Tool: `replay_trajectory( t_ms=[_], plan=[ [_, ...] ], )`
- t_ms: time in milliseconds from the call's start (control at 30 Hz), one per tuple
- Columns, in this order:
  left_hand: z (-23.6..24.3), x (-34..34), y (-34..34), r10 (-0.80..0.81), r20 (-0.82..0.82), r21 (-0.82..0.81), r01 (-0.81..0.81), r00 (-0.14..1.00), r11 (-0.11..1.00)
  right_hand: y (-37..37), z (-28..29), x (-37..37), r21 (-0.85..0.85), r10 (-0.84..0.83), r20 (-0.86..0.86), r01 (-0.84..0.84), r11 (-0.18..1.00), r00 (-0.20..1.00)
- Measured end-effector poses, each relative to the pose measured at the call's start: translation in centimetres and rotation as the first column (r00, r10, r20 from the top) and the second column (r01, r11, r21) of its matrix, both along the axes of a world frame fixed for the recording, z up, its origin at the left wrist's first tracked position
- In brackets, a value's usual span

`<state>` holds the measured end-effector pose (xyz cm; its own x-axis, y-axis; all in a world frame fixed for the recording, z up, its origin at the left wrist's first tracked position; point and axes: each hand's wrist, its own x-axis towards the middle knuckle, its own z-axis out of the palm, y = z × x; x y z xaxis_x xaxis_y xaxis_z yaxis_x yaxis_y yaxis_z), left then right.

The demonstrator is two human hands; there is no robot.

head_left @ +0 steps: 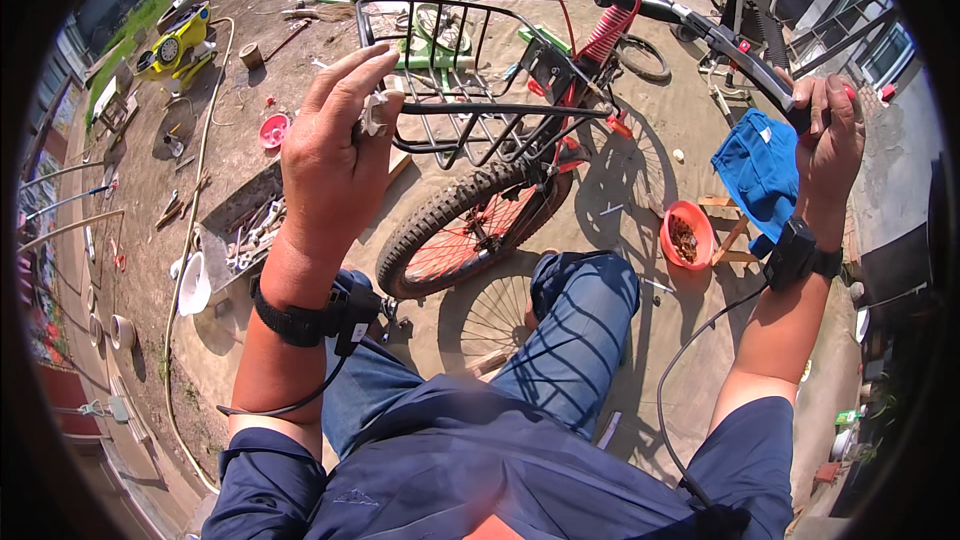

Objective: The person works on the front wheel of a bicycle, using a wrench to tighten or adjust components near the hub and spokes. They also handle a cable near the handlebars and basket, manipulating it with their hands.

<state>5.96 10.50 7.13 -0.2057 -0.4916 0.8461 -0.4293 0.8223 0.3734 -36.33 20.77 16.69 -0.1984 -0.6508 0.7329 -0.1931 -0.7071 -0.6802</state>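
My left hand (pixel 335 130) is at the near left corner of a black wire bicycle basket (pixel 475 110), fingers bent, pinching a small whitish scrap, perhaps cloth or paper (pixel 373 112). My right hand (pixel 828 140) is wrapped round the end of the black handlebar (pixel 755 75), where a bit of red shows by the fingers. The basket is mounted at the front of a bicycle with red cables, a red coiled spring (pixel 610 40) and a knobby front wheel (pixel 395 265) with red spokes.
At left are a yellow ride-on toy (pixel 170 50), a hose (pixel 180 390), a pink basin (pixel 273 130) and a metal tray of tools (pixel 230 240). At right, a red bowl of small parts (pixel 680 250) sits beside a wooden stool with blue cloth (pixel 755 165).
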Motion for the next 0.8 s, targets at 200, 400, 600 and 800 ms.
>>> replay_trajectory(
  t_ms=[200, 400, 600, 800],
  plan=[
    [-1.3, 1.7, -0.2, -0.167, 0.022, -0.023, 0.168, 0.986, 0.986, -1.7, -0.4, -1.9, -0.044, 0.058, -0.086, -0.062, 0.997, 0.995],
    [-2.2, 2.2, 0.9, -0.198, -0.050, -0.005, 0.198, 0.979, 0.980, -4.9, -0.6, -4.4, -0.053, 0.197, -0.141, -0.206, 0.977, 0.970],
    [-2.3, 2.7, 1.3, -0.179, -0.024, 0.000, 0.179, 0.984, 0.984, -6.7, -1.4, -3.5, -0.151, -0.066, -0.278, 0.024, 0.988, 0.958],
    [-2.6, 2.8, 1.4, -0.170, -0.002, -0.028, 0.170, 0.985, 0.985, -7.1, -1.3, -3.7, -0.221, -0.141, -0.336, 0.067, 0.973, 0.931]
  ],
)
